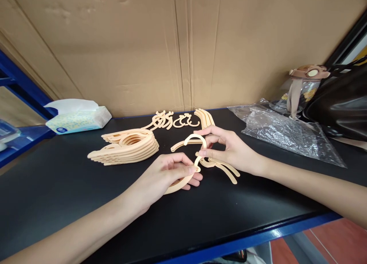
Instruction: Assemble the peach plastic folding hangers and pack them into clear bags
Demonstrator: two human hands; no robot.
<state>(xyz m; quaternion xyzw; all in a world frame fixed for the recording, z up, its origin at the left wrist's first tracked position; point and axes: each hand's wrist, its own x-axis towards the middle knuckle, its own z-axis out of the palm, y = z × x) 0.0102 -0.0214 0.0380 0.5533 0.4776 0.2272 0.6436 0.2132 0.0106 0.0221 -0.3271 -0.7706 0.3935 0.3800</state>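
My left hand point(174, 172) pinches a curved beige arm piece point(178, 186) between thumb and fingers, near the middle of the table. Just above and right of it, my right hand point(222, 145) grips a beige hook point(197, 137) whose curve opens to the left. The hook's lower end meets the arm piece at my left fingertips. Under and beside my right hand lie loose beige pieces point(229, 172). To the left rests a stack of beige hanger-like parts point(129, 147).
Small hooks point(186, 120) and curved strips point(204, 118) lie at the back by the cardboard. A tissue pack point(78, 119) is at back left. Plastic film point(286, 132), a bottle point(305, 88) and a black bag point(341, 99) are at right. The blue table edge point(258, 237) runs in front.
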